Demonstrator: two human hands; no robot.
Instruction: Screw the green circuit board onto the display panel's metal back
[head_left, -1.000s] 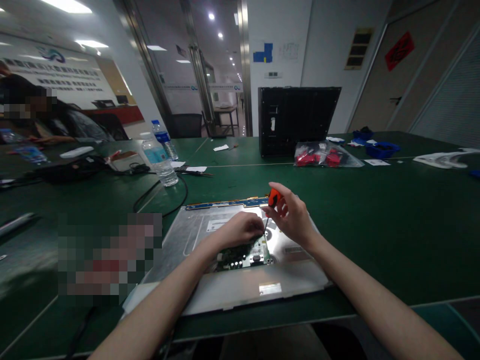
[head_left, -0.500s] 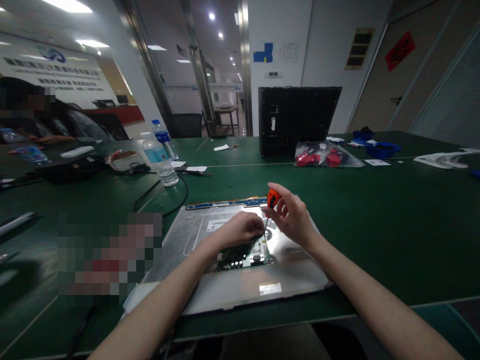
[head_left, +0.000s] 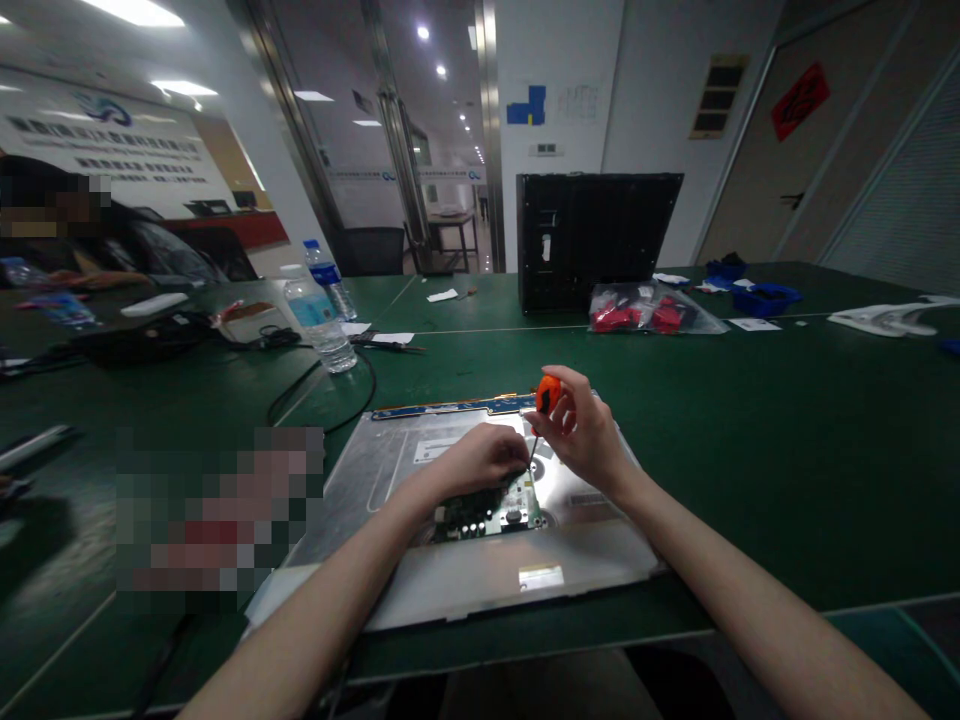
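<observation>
A silver metal panel lies flat on the green table in front of me, with a green circuit board mounted near its middle. My right hand is closed round a small screwdriver with an orange handle, held upright with its tip down at the board's upper edge. My left hand rests curled on the board right beside the screwdriver tip, fingers pinched at the spot where the tip meets the board.
A black monitor casing stands upright at the back, with a bag of red parts before it. Two water bottles and black cables lie to the left. Another person sits at the far left. Blue trays sit at the right.
My right hand's fingers have shifted slightly on the screwdriver handle, which stays upright on the same spot. My left hand has not moved.
</observation>
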